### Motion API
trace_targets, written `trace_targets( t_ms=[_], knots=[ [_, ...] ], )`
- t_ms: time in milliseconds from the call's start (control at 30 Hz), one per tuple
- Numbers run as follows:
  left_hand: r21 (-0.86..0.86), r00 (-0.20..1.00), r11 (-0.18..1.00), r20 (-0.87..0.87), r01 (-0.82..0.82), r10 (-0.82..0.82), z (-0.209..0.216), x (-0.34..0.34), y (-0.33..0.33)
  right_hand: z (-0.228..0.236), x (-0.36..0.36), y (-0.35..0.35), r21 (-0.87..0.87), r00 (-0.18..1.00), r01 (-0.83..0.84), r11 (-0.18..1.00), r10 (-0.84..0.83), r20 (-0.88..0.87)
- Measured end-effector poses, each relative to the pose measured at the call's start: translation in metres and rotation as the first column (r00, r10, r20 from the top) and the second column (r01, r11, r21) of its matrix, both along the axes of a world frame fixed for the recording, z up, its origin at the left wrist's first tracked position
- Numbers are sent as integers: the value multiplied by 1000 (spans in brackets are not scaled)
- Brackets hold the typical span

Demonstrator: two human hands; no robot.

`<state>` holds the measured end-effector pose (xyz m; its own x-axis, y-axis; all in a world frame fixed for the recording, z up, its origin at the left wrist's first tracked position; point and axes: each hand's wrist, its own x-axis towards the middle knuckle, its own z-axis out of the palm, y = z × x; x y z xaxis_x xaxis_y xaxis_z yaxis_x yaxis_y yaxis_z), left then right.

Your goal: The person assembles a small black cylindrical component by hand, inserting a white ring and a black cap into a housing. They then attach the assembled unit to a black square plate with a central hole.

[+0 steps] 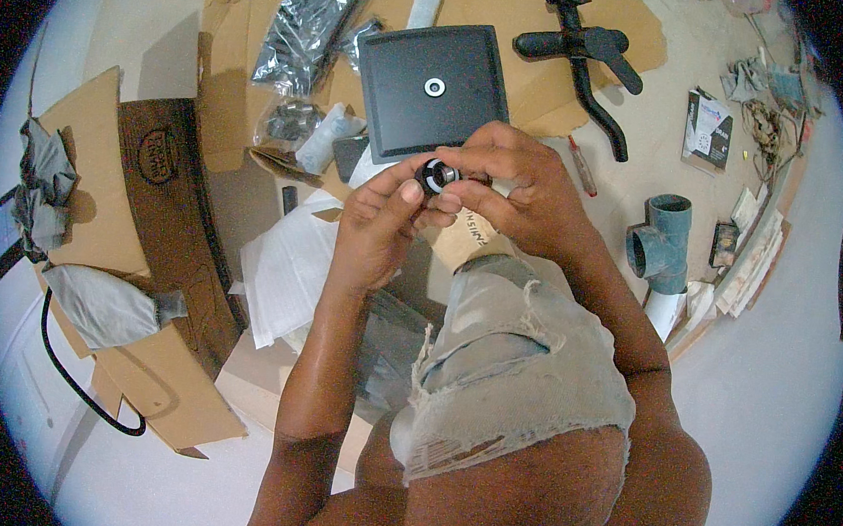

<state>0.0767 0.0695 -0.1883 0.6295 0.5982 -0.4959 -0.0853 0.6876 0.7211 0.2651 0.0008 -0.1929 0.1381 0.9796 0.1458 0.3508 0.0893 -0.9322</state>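
A small round black fitting (428, 177) with a white ring inside sits between both hands in the middle of the view. My left hand (383, 210) pinches it from the left, thumb on its near side. The fingers and thumb of my right hand (514, 182) close on a shiny metal part (449, 173) at its right; whether the two parts are joined I cannot tell. Just beyond the hands lies a square black shower head (431, 52) with a pale round connection at its centre. A black mixer tap (581, 46) with a curved spout lies farther right.
Flattened cardboard (227, 85) covers the floor ahead. Plastic-wrapped black parts (305, 32) lie at far left, white foam sheet (290, 267) nearer. An open box (174, 224) stands left. On the right are a screwdriver (583, 167), a grey pipe tee (667, 245) and a small package (708, 130).
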Motion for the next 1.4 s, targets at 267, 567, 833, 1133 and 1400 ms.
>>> trace_targets(
  t_ms=[267, 567, 833, 1133, 1400],
  knots=[
    [163, 981, 981, -180, 103, -73, 10, 0, 3, 4, -12, 0, -28, 1000, 1, 1000, -2, -30],
    [176, 995, 982, -78, 70, -57, 15, 0, 2, 2, 1, -2, -224, 944, -136, 965, 57, -326],
    [217, 993, 976, -116, 24, 1, 8, -2, 0, -9, 1, -7, -250, 868, -134, 959, -8, -497],
    [181, 993, 984, -111, -7, 27, 3, -3, -4, -17, 3, -13, -203, 908, -142, 969, 46, -416],
    [204, 984, 979, -177, 17, 19, 3, -2, -6, -21, 2, -14, -188, 915, -132, 973, 47, -401]
  ],
)
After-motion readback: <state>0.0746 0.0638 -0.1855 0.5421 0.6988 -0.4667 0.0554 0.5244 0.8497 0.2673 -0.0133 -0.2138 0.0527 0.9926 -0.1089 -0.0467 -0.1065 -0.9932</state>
